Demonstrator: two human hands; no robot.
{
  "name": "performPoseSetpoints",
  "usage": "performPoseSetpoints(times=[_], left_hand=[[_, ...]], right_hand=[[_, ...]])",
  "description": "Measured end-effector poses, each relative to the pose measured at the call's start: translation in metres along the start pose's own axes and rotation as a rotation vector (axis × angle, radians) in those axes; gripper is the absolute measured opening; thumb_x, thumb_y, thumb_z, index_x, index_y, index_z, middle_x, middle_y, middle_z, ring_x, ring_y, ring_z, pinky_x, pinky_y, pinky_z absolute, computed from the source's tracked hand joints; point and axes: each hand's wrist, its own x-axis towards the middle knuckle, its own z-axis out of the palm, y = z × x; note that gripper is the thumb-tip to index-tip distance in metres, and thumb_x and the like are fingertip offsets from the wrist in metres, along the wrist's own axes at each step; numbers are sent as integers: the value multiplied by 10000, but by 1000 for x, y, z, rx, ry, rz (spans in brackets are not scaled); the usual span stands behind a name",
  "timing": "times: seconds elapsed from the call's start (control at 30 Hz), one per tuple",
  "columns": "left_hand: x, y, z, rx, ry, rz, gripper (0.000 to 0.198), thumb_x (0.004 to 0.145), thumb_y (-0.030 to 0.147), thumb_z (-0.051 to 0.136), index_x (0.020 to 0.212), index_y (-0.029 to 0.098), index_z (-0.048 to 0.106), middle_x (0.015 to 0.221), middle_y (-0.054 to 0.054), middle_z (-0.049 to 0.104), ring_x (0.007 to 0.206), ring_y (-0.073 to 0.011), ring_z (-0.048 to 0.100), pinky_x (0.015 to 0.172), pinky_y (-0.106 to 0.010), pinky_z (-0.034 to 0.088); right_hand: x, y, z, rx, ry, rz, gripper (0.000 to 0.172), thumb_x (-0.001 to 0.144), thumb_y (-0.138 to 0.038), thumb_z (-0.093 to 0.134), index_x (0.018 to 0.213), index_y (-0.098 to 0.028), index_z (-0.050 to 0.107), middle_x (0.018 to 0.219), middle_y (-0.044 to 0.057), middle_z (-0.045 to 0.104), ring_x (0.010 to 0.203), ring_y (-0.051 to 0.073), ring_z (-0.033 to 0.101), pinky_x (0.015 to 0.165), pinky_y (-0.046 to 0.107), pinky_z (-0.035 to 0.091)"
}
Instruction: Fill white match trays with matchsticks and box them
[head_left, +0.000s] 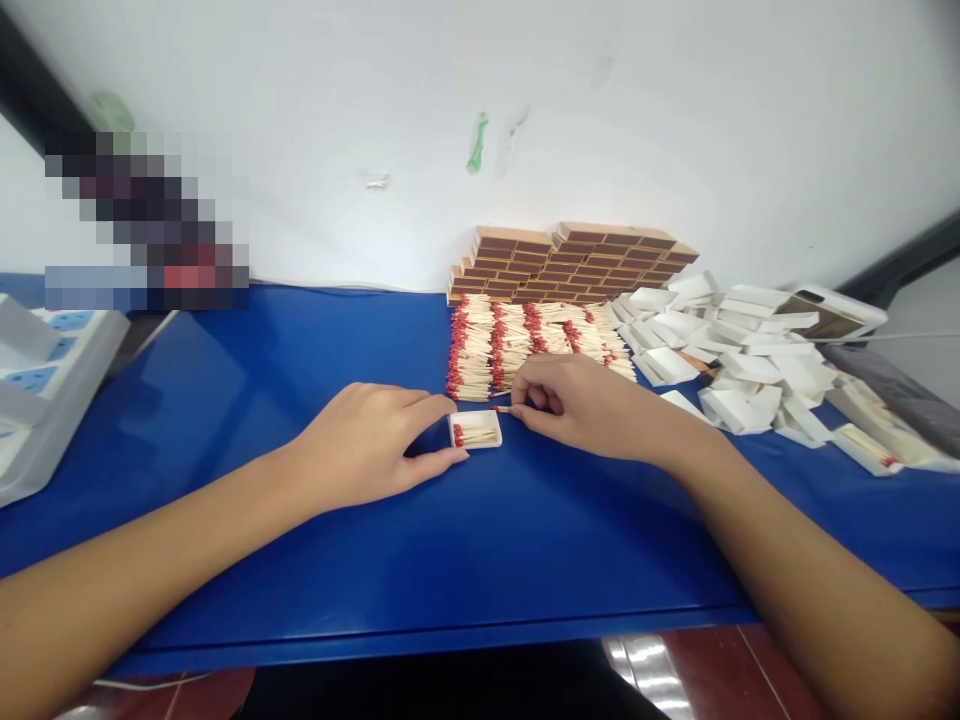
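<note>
A small white matchbox tray (475, 430) lies on the blue table (480, 560) with a few red-tipped matches in it. My left hand (371, 445) pinches the tray's left end between thumb and forefinger. My right hand (581, 400) is closed just right of the tray, pinching a match or two whose red tip points at the tray. Behind both hands lies a pile of red-tipped matches (525, 340) in rows.
Brown matchbox sleeves (570, 255) are stacked against the white wall. Several empty white trays (735, 350) are heaped at the right, beside a phone (832, 310). A white power strip (45, 390) sits at the left edge.
</note>
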Motion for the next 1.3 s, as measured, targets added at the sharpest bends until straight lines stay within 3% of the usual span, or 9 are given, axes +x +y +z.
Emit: performPoseSetpoints(times=[0.87,1.03,1.3], left_hand=[[0,0,-1,20,-23,-7,354,1066,538,639,1152,223,777,813,6,775,682,-168,711,625,-294,433],[0,1,-1,17,-9,-2,341,1062,525,654,1128,215,778,805,10,770,668,-166,708,619,-299,440],[0,0,1,-5,-1,-17,373,1065,557,633,1111,217,778,811,7,773,674,-168,713,627,-303,461]], right_hand=[[0,4,-2,9,-21,22,166,1034,-275,589,898,-213,660,836,38,671,750,183,573,688,317,391],[-3,-10,-2,94,63,-34,152,1060,-306,599,951,-225,666,818,17,651,736,176,572,687,313,397],[-4,-35,19,120,50,-76,83,1040,-215,596,966,-214,636,913,40,674,740,167,567,679,300,393]])
